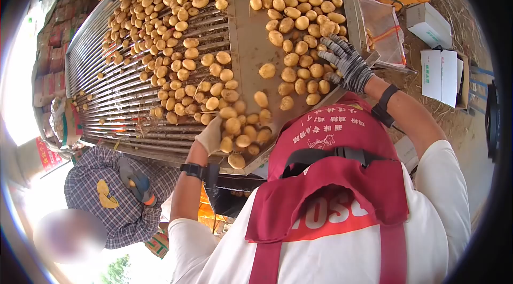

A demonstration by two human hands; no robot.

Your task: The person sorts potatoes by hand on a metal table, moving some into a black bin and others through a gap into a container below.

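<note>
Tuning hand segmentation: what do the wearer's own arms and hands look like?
Left hand: pale, whitish glove. Right hand: grey glove with dark stripes. Each wrist carries dark bands: left band, right band. Bare forearms; white short sleeves.

The right hand (347,63), in a striped glove, spreads its fingers over potatoes (302,19) along the right edge of the table (243,43). The left hand (210,137), pale-gloved, cups potatoes at the near corner. Slats (101,89) reach the left edge; white boxes (439,74) stand beyond the right edge.
</note>
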